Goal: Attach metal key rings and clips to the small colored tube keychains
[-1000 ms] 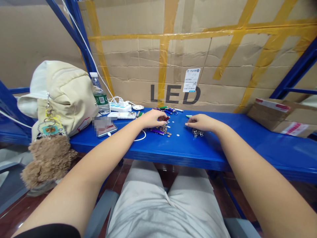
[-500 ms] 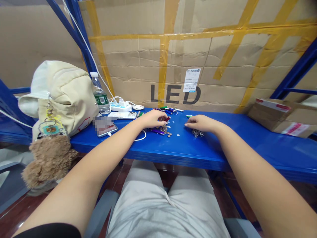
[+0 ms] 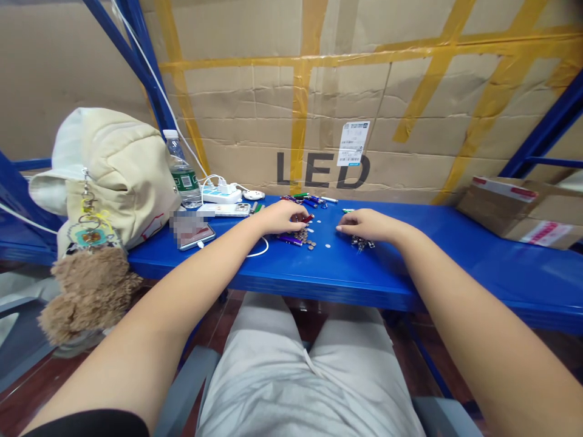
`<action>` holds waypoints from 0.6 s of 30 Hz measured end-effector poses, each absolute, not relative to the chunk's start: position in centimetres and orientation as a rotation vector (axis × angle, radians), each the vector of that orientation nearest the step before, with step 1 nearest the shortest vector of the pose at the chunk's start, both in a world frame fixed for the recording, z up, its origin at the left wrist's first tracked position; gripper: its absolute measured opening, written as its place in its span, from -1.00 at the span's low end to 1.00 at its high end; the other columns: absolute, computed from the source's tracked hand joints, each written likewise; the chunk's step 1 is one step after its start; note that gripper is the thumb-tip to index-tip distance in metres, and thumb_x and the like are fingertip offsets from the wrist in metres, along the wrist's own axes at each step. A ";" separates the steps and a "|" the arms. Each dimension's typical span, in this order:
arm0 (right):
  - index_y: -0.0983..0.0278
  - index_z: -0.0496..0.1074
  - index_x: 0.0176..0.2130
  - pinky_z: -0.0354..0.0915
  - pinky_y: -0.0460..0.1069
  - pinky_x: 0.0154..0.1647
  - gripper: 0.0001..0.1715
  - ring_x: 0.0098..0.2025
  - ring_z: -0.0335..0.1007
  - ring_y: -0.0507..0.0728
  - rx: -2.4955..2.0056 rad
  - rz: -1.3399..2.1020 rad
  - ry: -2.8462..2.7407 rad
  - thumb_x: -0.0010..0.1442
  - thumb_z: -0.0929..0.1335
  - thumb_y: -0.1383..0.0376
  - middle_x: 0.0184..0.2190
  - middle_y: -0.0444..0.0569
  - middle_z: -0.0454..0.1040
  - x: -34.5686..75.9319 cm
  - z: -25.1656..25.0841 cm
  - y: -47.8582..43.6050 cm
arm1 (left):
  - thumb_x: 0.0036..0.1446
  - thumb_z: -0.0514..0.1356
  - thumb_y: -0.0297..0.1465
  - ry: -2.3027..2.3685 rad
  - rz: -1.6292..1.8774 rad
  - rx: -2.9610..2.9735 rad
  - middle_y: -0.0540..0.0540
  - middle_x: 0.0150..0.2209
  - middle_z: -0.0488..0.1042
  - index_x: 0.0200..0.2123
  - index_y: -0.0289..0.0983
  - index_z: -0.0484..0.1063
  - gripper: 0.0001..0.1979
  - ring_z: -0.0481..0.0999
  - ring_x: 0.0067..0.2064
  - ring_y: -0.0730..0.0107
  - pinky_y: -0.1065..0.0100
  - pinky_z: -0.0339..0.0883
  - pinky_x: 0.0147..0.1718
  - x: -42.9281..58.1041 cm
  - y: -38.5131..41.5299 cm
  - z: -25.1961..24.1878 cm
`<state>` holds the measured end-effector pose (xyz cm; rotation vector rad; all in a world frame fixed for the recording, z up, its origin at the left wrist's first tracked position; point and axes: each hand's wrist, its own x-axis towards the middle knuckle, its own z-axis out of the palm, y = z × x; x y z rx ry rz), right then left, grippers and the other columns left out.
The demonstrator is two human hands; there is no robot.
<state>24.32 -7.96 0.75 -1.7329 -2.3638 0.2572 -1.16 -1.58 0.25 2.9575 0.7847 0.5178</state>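
Noted red pen-like piece (image 3: 309,218) at fingertips of left hand (image 3: 286,217), beside coins (image 3: 311,245) on blue table (image 3: 464,255); cannot tell whether pinched. Likely light, stiff, slick; best taken mid-barrel. Logged right hand (image 3: 364,224) curled over metal pieces (image 3: 363,243); cannot tell whether grasping.

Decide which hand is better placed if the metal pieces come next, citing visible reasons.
Likely the right hand: it is close by the metal pieces, while the left hand is farther away, beside the small discs.
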 end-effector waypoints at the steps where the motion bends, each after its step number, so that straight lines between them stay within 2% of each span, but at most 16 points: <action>1: 0.25 0.54 -0.23 0.32 0.04 -0.17 -0.63 -0.19 0.46 0.21 -1.728 0.259 -2.366 0.18 0.28 0.08 -0.20 0.02 0.57 24.3 0.7 -8.0 | 0.15 0.15 -0.28 0.788 0.516 2.957 -0.11 -0.14 0.56 -0.11 -0.27 0.49 -0.71 0.51 -0.16 0.36 0.37 0.29 -0.17 -1.1 -1.6 0.3; 8: 0.23 0.54 -0.23 0.32 0.04 -0.17 -0.64 -0.20 0.46 0.19 -1.727 0.249 -2.370 0.19 0.27 0.09 -0.20 -0.01 0.58 24.1 1.0 -8.2 | 0.13 0.17 -0.31 0.840 0.520 2.911 -0.09 -0.23 0.57 -0.16 -0.29 0.50 -0.75 0.50 -0.25 0.39 0.37 0.28 -0.23 -1.1 -2.2 0.6; 18: 0.23 0.54 -0.21 0.32 0.02 -0.15 -0.62 -0.18 0.46 0.19 -1.727 0.230 -2.382 0.18 0.27 0.07 -0.18 -0.01 0.58 24.2 0.9 -8.2 | 0.09 0.18 -0.34 0.886 0.550 2.858 -0.09 -0.26 0.56 -0.18 -0.30 0.47 -0.77 0.50 -0.26 0.39 0.35 0.32 -0.21 -1.0 -2.2 0.5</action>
